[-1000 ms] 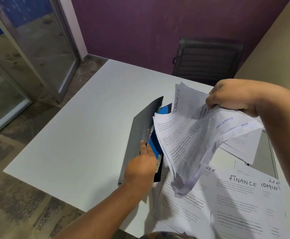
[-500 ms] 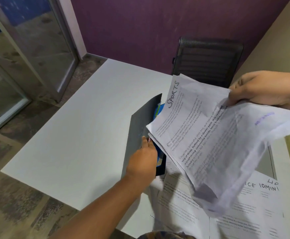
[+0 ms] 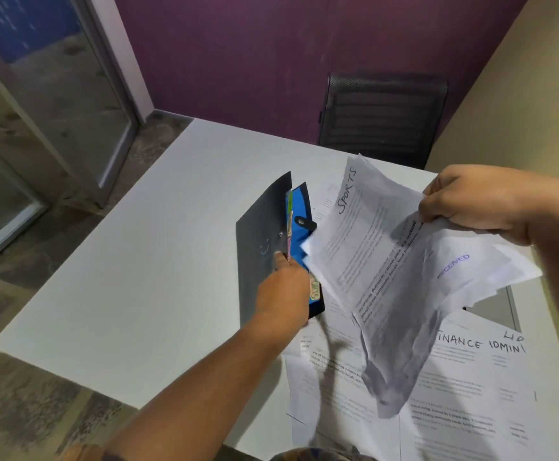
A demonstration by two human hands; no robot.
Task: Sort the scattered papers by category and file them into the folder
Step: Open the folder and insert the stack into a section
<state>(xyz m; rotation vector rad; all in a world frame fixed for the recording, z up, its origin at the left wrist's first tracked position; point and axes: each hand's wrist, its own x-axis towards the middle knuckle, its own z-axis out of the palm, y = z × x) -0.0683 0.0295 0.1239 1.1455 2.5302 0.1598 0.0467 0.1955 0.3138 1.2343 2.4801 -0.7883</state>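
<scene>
A dark expanding folder with blue inner pockets and coloured tabs stands open on the white table. My left hand grips its near edge, fingers between the dividers, holding it apart. My right hand pinches a sagging bunch of sheets headed "SPORTS" above the table, just right of the folder's mouth; a purple "RECEIVED" stamp shows on one sheet. More papers, headed "FINANCE" and "ADMIN", lie flat on the table under the held bunch.
A black mesh chair stands behind the table's far edge against a purple wall. A beige wall runs along the right. A glass door is at the left. A grey flat object peeks from under the papers at right.
The folder has tilted more open, showing its blue pockets and clasp. My right hand has lowered the "SPORTS" bunch slightly, its corner now close to the folder's opening.
</scene>
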